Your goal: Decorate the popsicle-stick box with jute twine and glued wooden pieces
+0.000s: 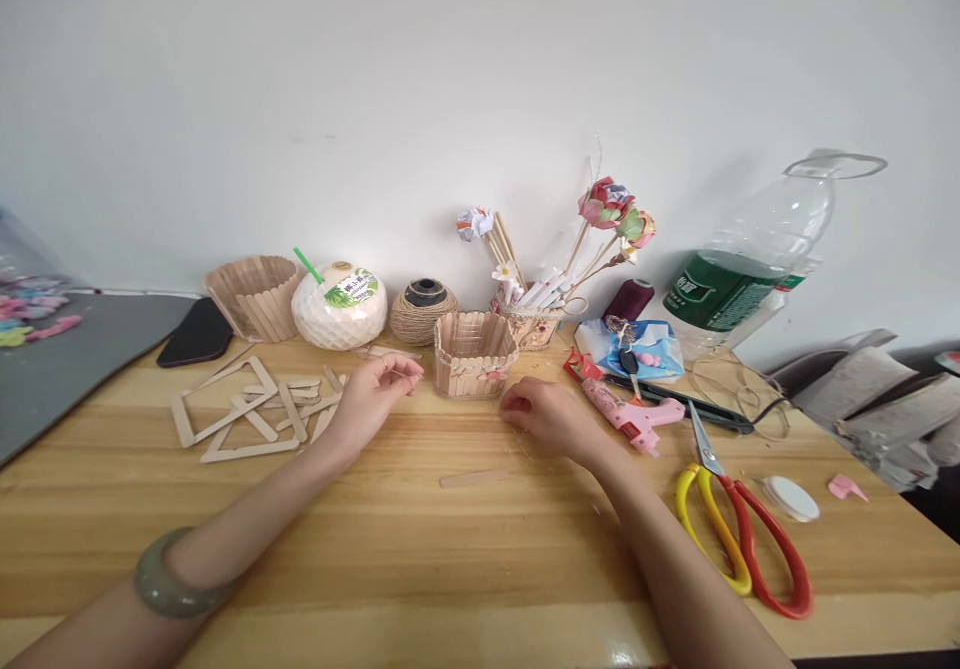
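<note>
A small basket of craft sticks (471, 359), with a twine-like trim along its rim and little flowers low on its front, stands upright on the table. Just left of it, apart from it, is my left hand (379, 389), thumb and fingers pinched together; anything between them is too small to make out. My right hand (547, 417) rests low by the basket's front right corner. Its fingers are curled in, and the fingertips are partly hidden. A single craft stick (472, 478) lies on the table in front of the basket.
Left lie loose and joined craft sticks (259, 414), a phone (196, 331) and a larger stick basket (255, 299). Behind stand a coconut (339, 311), twine spool (424, 314) and flower holder (536, 327). Right are a pink glue gun (626, 414), scissors (731, 509) and a bottle (742, 259).
</note>
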Demonstrator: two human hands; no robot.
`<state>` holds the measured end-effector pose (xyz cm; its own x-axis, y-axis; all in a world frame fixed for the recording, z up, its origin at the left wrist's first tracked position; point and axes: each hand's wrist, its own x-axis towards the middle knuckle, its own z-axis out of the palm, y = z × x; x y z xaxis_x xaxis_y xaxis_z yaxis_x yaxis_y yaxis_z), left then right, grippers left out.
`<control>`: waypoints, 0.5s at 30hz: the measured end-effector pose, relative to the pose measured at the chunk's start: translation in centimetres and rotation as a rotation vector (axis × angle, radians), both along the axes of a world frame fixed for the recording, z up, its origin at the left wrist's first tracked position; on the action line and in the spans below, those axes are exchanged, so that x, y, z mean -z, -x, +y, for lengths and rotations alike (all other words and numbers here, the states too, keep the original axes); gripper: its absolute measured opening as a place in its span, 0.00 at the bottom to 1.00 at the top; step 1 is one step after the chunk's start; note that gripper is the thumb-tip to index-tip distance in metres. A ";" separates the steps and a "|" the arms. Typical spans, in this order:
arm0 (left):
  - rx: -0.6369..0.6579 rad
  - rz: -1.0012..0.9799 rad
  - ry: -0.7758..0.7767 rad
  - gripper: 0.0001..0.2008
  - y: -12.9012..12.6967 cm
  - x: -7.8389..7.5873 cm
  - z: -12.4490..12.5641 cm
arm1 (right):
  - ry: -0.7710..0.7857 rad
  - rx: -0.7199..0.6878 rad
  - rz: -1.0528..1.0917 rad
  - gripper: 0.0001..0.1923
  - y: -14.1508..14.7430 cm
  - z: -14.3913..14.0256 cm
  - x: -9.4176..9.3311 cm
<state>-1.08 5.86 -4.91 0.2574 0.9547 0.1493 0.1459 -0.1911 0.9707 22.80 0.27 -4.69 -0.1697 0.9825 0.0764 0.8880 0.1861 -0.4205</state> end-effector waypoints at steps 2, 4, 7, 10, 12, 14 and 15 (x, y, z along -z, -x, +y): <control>0.001 0.003 0.001 0.07 0.0 0.0 0.0 | 0.013 0.016 -0.008 0.06 0.3 0.0 0.4; 0.001 0.005 0.002 0.07 0.0 -0.1 -0.1 | 0.024 0.023 -0.011 0.06 0.3 0.0 0.6; 0.001 0.012 0.002 0.07 0.0 -0.3 -0.2 | 0.022 0.038 -0.008 0.07 -0.2 -0.1 0.2; 0.002 0.021 0.000 0.07 0.0 -0.4 -0.2 | -0.012 0.060 0.016 0.09 -0.6 -0.1 -0.5; 0.005 0.025 -0.003 0.07 -0.1 -0.3 -0.2 | -0.035 0.057 0.040 0.10 -0.7 -0.1 -0.8; 0.010 0.031 -0.007 0.06 -0.1 -0.3 -0.2 | -0.041 0.036 0.063 0.10 -0.6 -0.1 -1.0; 0.013 0.035 -0.010 0.06 0.0 -0.2 -0.1 | -0.037 0.027 0.074 0.10 -0.5 -0.1 -1.0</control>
<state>-1.04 5.72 -4.72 0.2751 0.9497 0.1493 0.1775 -0.2028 0.9630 23.29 0.16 -3.66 -0.1358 0.9829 0.1245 0.8596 0.1794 -0.4784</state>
